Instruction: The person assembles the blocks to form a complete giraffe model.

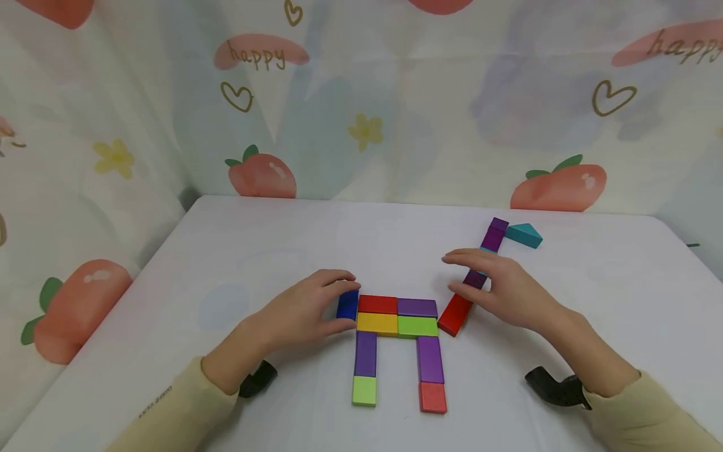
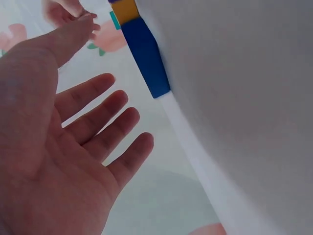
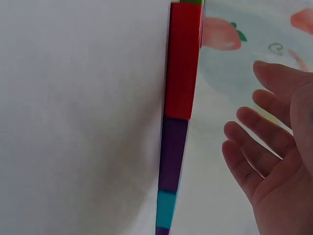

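My left hand (image 1: 302,307) hovers by the blue block (image 1: 348,304), fingers spread and nothing in its grasp. Over the slanting row of blocks is my right hand (image 1: 516,290), also with loose, parted fingers; it covers part of that row. The row runs from a red block (image 1: 454,314) through a dark purple block (image 1: 476,279) and teal up to a purple block (image 1: 493,238), with a teal triangular block (image 1: 524,236) beside its top. Between the hands lie red (image 1: 378,304), purple (image 1: 417,307), yellow (image 1: 376,323) and lime green blocks (image 1: 417,326) in two rows.
Below the rows, two block legs extend toward me: purple (image 1: 366,353) with light green (image 1: 364,390), and purple (image 1: 431,359) with light red (image 1: 433,397). All lie on a white table (image 1: 271,238). A printed curtain (image 1: 407,94) hangs behind. Black wrist-worn pieces sit under both forearms.
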`<state>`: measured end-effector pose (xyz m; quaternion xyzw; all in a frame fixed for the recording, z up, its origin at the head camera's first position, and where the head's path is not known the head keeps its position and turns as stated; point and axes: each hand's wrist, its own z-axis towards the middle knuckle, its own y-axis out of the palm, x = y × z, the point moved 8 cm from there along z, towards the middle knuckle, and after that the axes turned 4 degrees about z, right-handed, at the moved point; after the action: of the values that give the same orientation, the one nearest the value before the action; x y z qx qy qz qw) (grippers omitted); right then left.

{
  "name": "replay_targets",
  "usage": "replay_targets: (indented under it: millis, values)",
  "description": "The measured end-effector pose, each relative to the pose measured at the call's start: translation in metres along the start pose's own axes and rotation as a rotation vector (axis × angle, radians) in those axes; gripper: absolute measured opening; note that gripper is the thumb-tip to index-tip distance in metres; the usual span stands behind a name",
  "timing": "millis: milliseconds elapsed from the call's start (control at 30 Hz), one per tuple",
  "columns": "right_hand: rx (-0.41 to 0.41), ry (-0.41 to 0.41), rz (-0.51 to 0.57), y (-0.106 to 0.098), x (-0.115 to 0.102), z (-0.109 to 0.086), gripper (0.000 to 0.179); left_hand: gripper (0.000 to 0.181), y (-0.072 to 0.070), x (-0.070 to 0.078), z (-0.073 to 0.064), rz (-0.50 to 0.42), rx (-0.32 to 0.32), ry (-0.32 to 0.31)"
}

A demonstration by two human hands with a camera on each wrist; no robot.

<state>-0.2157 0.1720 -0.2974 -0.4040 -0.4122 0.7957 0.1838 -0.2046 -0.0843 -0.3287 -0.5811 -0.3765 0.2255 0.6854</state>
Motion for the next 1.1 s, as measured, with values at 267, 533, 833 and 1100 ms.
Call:
replay_targets:
  millis: [267,533,833,1100]
  values:
    - [-0.209,0.045,0.068,0.03,-0.023,-0.013,0.046,0.063,0.002,-0.014,0.009,-0.001,-0.053,-0.087]
    - [-0.387,0.019,0.034,0.052,-0.037,-0.021,0.045,0.059,0.006,-0.015,0.014,-0.011,-0.086,-0.079]
    - [-0.417,-0.074,-0.022,0.058,-0.043,-0.024,0.042,0.056,0.006,-0.016,0.015,-0.011,-0.081,-0.065]
    - [-0.426,-0.062,-0.039,0.059,-0.043,-0.025,0.042,0.054,0.006,-0.019,0.015,-0.008,-0.074,-0.085]
